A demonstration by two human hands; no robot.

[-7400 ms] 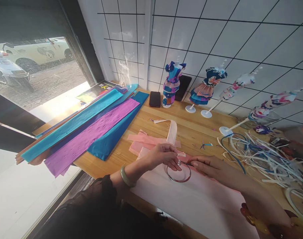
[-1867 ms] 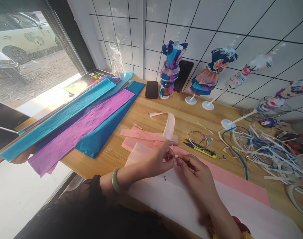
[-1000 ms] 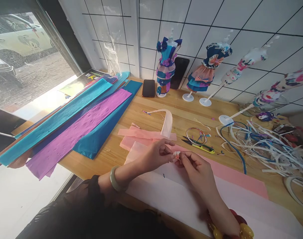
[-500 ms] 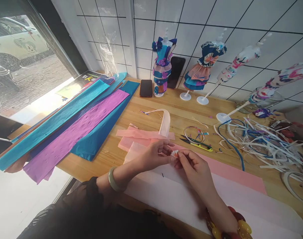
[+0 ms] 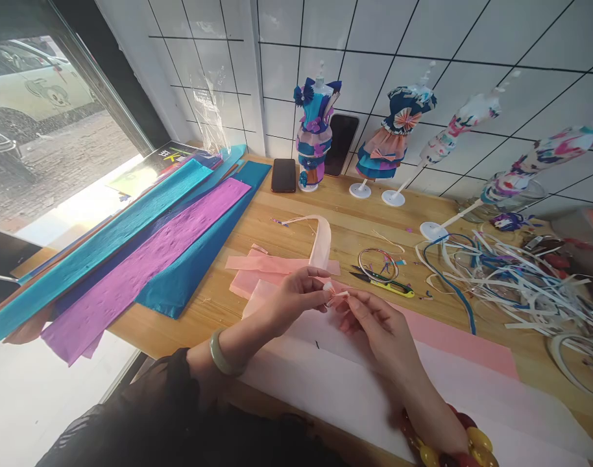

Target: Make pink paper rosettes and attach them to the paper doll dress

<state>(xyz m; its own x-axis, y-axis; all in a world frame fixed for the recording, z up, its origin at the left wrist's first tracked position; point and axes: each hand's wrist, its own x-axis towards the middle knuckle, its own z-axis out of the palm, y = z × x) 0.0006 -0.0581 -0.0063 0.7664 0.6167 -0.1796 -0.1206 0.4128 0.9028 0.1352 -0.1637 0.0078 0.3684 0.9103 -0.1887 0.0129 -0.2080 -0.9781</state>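
Observation:
Between my two hands is a small pleated paper bow (image 5: pixel 336 296), pale pink and white. My left hand (image 5: pixel 294 299) pinches its left side between thumb and fingers. On the other side, the thumb and forefinger of my right hand (image 5: pixel 383 324) grip its edge, the remaining fingers curled beneath. Below both hands lie wide sheets of white paper (image 5: pixel 320 383) and pink paper (image 5: pixel 464 340). Just beyond my left hand are cut pink strips (image 5: pixel 277 264) and a curved pale strip (image 5: pixel 322 240). Yellow-handled thread snips (image 5: pixel 391 285) rest beside a coil of thin wire (image 5: pixel 377 263).
Paper-dressed mannequins (image 5: pixel 316 143) stand along the tiled wall, with a phone (image 5: pixel 283 175) nearby. Long folded crepe paper, including a purple piece (image 5: pixel 155 269), overhangs the table's left edge. A tangle of white paper strips (image 5: pixel 530 285) covers the right side.
My left thumb and fingers have shifted onto the pleated paper, which now shows as a bow shape rather than a fan. The view has tilted slightly.

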